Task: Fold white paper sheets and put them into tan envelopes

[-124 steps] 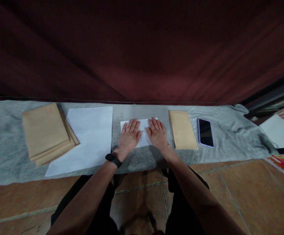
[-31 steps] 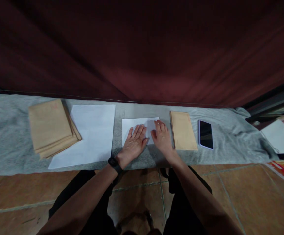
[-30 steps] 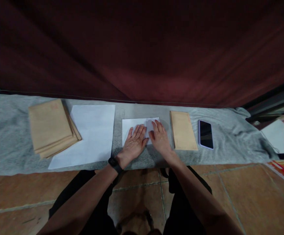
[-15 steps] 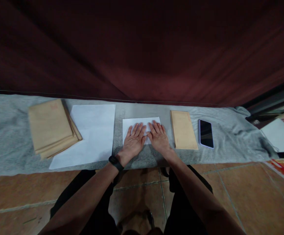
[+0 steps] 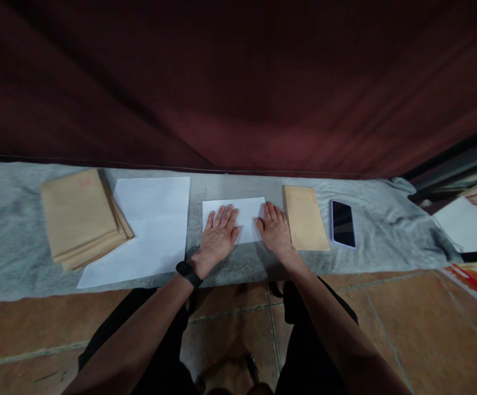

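Head view: left hand [image 5: 217, 235] and right hand [image 5: 277, 231] lie flat, fingers spread, on folded paper [image 5: 244, 211], seemingly light, limp, best pinched at an edge.

Envelope stack [image 5: 78, 216] toward left end of cloth [image 5: 8, 252], loose sheet [image 5: 152, 222] beside it, folded paper [image 5: 244, 211] centred under left hand [image 5: 217, 238] and right hand [image 5: 277, 233], single envelope [image 5: 305, 225], phone [image 5: 342, 223] rightward.

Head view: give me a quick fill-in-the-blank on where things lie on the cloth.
The left hand and right hand both rest on the folded ____ sheet.
The phone lies to the ____ of the single envelope.
The black band sits on the ____ wrist.
Missing: white; right; left.
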The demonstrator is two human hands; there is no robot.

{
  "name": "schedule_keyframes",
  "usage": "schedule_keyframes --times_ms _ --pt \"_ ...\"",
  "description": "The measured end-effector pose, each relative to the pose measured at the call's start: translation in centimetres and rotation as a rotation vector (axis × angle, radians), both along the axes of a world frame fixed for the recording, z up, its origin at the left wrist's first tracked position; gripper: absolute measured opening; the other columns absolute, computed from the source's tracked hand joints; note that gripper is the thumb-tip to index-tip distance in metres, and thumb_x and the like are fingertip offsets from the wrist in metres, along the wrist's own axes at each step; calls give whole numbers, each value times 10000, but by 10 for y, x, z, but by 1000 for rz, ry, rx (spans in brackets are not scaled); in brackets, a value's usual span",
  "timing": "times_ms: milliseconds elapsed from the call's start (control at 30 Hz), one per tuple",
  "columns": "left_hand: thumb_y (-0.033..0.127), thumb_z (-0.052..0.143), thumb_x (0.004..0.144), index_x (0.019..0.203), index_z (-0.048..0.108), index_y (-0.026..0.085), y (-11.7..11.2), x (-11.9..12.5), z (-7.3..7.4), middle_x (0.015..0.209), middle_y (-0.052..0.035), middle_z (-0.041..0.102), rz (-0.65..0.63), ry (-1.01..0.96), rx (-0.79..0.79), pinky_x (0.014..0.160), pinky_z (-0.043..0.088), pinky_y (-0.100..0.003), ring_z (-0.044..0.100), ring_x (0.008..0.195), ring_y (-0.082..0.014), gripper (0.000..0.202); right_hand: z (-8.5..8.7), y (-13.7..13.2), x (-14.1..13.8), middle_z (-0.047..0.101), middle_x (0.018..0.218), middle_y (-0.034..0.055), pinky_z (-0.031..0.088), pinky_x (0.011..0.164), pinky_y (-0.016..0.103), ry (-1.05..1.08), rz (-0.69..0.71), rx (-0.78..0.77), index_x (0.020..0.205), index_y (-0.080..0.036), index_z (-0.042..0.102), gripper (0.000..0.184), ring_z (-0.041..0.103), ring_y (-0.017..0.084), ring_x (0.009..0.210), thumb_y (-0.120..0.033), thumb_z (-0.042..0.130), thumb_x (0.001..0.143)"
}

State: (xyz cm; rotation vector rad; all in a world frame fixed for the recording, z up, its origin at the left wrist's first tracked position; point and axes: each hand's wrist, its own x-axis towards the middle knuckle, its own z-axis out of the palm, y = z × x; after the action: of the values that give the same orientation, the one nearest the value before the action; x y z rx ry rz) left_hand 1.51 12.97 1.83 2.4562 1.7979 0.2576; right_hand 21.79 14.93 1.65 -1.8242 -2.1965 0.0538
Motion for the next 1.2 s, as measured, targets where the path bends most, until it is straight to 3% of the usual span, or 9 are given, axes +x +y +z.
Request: schedule_keyframes --times_ms 133,267,600,767,967,1067,1200 --pt "429 288 1059 1589 351 173 0 0 0 1676 -90 294 14 -20 -4 1289 141 -539 203 1572 -280 593 12 3 1 605 1391 210 436 1052 493 35 -91 -35 1475 -100 490 516 568 343 1219 -337 465 1017" --pt "463 291 1057 1580 368 173 1 -1 0 1672 -102 304 23 -36 18 1282 145 -560 213 1569 -293 604 23 4 0 661 1211 198 477 999 428 30 -164 -122 1392 -95 547 448 623 310 1116 -317 470 1011" --pt "495 305 1046 1597 344 210 14 -4 1 1678 -88 291 82 2 2 1269 155 -548 188 1576 -291 622 35 7 1 718 1177 136 508 896 321 111 -247 -329 1272 -159 598 342 688 252 1087 -362 484 1022" --pt "498 284 1049 1606 320 189 19 -6 2 1680 -92 282 107 19 1 1274 144 -537 188 1576 -292 638 33 16 7 757 969 55 480 748 258 265 -262 -438 1063 -220 689 225 713 201 904 -362 531 985" --pt "459 255 1053 1598 325 137 22 -12 1 1668 -122 305 178 -16 18 1273 152 -533 220 1565 -310 638 24 19 10 636 693 -23 415 636 234 552 -252 -311 789 -226 631 164 606 161 714 -309 557 909" --pt "432 255 1049 1585 342 108 25 -17 2 1653 -164 328 236 -120 43 1255 200 -563 252 1553 -333 632 28 22 10 577 663 -41 408 606 234 779 -209 -189 788 -229 583 180 553 153 666 -368 538 892" --pt "469 262 1048 1585 323 92 33 -28 9 1660 -200 300 285 -365 107 1254 238 -555 249 1554 -329 659 50 22 13 590 732 -18 450 633 255 973 -131 18 884 -214 575 267 549 156 683 -455 480 947"
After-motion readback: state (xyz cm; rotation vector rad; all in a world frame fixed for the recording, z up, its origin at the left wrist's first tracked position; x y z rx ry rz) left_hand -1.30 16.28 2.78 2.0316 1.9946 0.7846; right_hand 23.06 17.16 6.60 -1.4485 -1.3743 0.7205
